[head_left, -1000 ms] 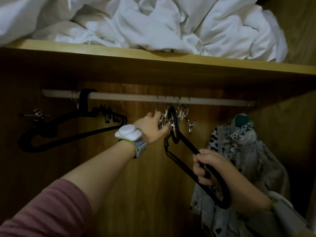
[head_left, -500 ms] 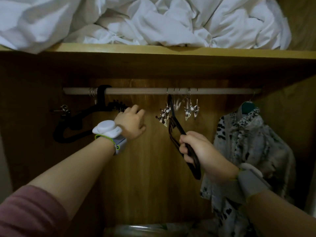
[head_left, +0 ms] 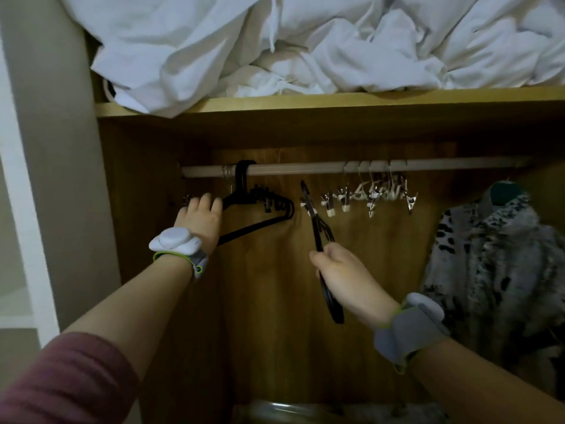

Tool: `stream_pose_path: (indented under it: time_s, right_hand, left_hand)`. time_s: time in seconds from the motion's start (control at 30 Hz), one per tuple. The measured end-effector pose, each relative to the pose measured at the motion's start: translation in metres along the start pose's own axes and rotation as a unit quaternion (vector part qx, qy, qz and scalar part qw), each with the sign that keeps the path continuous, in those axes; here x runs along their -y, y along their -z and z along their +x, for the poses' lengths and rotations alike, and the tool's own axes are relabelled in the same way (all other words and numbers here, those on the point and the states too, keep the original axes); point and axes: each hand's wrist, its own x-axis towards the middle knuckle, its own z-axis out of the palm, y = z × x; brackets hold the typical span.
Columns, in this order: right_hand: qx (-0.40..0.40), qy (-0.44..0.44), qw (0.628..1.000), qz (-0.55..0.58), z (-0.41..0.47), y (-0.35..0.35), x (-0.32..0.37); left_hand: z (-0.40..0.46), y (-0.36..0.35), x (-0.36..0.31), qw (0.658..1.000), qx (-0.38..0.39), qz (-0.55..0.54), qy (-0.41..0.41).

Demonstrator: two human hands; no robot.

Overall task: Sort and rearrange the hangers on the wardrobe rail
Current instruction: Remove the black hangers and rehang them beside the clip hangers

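Observation:
A pale wardrobe rail [head_left: 290, 169] runs across under the shelf. A bunch of black hangers [head_left: 260, 203] hangs at its left end. My left hand [head_left: 201, 215] rests on the left arm of that bunch, fingers curled over it. My right hand [head_left: 342, 273] grips a single black hanger [head_left: 318, 231], held off the rail, its hook just below the bar. Several metal clip hangers [head_left: 370, 194] hang on the rail to the right of it.
A black-and-white patterned garment [head_left: 495, 255] hangs at the right end on a teal hanger. White bedding [head_left: 305, 41] is piled on the wooden shelf [head_left: 305, 105] above. The wardrobe's left wall [head_left: 153, 209] is close to my left hand.
My left hand moved from the clip hangers left to the black hanger bunch. My right hand took the single black hanger off the rail and carried it left, away from the clips.

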Motion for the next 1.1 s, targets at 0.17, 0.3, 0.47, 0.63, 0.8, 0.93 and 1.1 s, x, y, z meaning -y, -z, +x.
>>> stream_pose_path:
  time_s: [0.17,0.3,0.47,0.63,0.8,0.93,1.1]
  right_hand:
    - [0.030,0.003,0.999,0.033,0.007,-0.027,0.015]
    - [0.048,-0.015,0.996,0.079,0.019,-0.050,0.017]
    - [0.037,0.002,0.996,0.080,0.041,-0.063,0.028]
    - [0.004,-0.007,0.995,0.095,0.082,-0.058,0.044]
    - [-0.025,-0.025,0.995,0.098,0.119,-0.051,0.045]
    - [-0.038,-0.062,0.986,0.149,0.148,-0.049,0.044]
    - [0.005,-0.103,0.974,0.203,0.151,-0.053,0.042]
  left_hand:
    - [0.005,-0.005,0.006,1.000,-0.008,0.012,0.015]
    - [0.006,-0.005,0.015,0.999,0.000,0.019,0.034]
    - [0.005,-0.006,0.019,0.993,0.045,-0.071,0.088]
    - [0.018,0.004,0.016,0.975,0.090,-0.176,0.097]
    - [0.024,0.024,-0.002,0.883,0.164,-0.427,0.107]
    - [0.027,0.033,-0.030,0.776,0.186,-0.583,0.153]
    - [0.030,0.025,-0.055,0.668,0.189,-0.699,0.171]
